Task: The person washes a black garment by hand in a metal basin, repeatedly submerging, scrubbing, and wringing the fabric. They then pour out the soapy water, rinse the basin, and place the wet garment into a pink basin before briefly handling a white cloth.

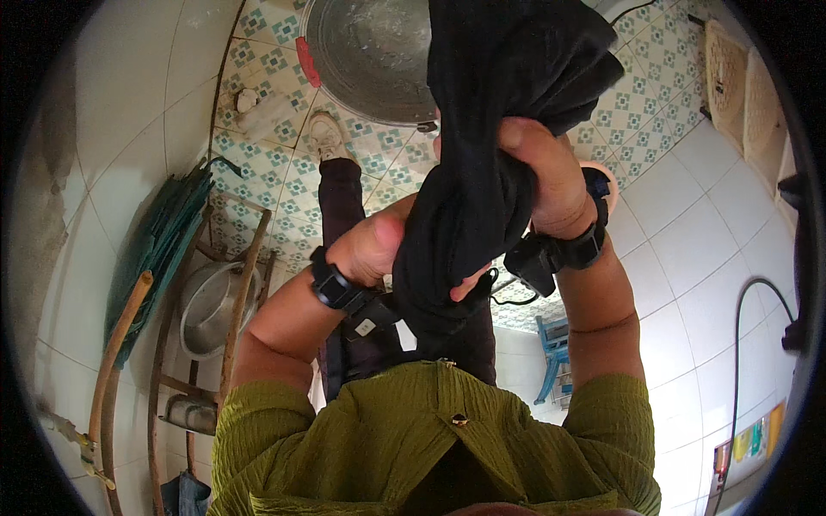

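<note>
A bunched length of black cloth [477, 187] hangs between my hands in front of my chest, its wider part spread toward the top of the view. My left hand [387, 242] grips the lower bunch from the left side, with its fingertips showing near the cloth's lower right edge. Higher up on the right, my right hand [548, 174] is closed around the cloth, thumb on top. Each wrist wears a black strap with a small device. Beyond my hands stands a round metal basin [374, 58] with a red handle grip, partly hidden by the cloth.
A wooden rack [242, 303] holding a metal bowl [219, 309] stands at the left wall, beside a folded green umbrella [161, 258]. A small blue stool [553, 358] is at lower right. A pink-rimmed container [610, 184] is behind my right wrist. A hose [737, 374] hangs along the right wall.
</note>
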`<state>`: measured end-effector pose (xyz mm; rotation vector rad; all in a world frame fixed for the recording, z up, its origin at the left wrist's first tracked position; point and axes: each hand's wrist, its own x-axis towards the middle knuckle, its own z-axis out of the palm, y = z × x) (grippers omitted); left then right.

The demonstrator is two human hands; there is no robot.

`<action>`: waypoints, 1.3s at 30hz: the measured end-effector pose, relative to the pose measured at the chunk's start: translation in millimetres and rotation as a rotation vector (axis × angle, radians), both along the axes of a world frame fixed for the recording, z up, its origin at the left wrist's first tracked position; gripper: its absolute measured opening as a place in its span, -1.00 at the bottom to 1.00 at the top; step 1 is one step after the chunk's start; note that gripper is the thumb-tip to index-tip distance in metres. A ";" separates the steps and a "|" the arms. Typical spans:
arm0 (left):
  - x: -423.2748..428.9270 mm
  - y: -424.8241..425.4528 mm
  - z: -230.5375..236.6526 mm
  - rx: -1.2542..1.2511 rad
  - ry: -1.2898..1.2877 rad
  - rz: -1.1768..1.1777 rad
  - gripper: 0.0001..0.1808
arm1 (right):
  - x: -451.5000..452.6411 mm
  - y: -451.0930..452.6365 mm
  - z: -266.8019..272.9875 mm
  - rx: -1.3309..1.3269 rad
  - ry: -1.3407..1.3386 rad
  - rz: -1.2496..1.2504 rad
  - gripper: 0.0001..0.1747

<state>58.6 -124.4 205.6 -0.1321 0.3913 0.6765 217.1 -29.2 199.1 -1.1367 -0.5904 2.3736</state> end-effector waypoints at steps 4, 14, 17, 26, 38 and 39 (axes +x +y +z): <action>-13.9 25.9 6.0 0.259 0.389 -0.240 -0.29 | -4.3 7.7 16.3 0.273 -0.378 0.043 -0.71; 1.6 48.2 -15.8 0.595 1.213 -0.366 -0.60 | -38.5 18.7 -24.5 0.891 -0.740 -0.006 -0.66; 2.6 48.4 -39.1 0.560 1.300 -0.361 -0.52 | -41.6 22.5 -43.3 0.961 -0.951 0.119 -0.61; 3.1 28.0 -57.3 0.588 1.386 -0.039 0.06 | -43.8 6.6 -57.2 0.814 -1.248 0.262 -0.41; -18.6 42.5 -53.9 0.666 1.078 -0.327 -0.36 | -53.1 28.4 12.8 0.895 -1.118 1.009 -0.01; -17.6 43.4 -53.8 0.662 1.103 -0.284 -0.41 | -54.4 30.6 22.2 0.984 -1.119 1.038 -0.02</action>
